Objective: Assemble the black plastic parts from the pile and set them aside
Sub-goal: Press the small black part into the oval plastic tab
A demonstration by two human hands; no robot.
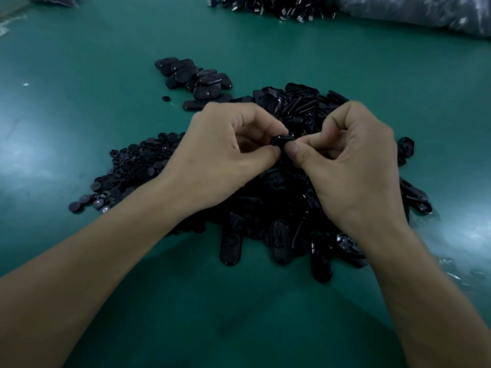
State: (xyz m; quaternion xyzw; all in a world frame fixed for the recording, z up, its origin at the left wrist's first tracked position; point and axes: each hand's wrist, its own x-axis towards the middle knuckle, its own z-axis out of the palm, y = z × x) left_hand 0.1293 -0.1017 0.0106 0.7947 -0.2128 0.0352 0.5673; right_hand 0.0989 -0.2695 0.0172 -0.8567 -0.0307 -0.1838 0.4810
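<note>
On the green bench [79,75], a heap of small round discs [132,166] lies at left; a group of oval pieces [196,78] lies beyond it. The left hand [225,147] and right hand [356,163] meet above the main pile [287,213] of oval shells. Each grip is closed, thumb and curled fingers pinching one black part [282,140] between them.

Dim, soft frame, pale glare patches (wide-angle bending at edges)
</note>
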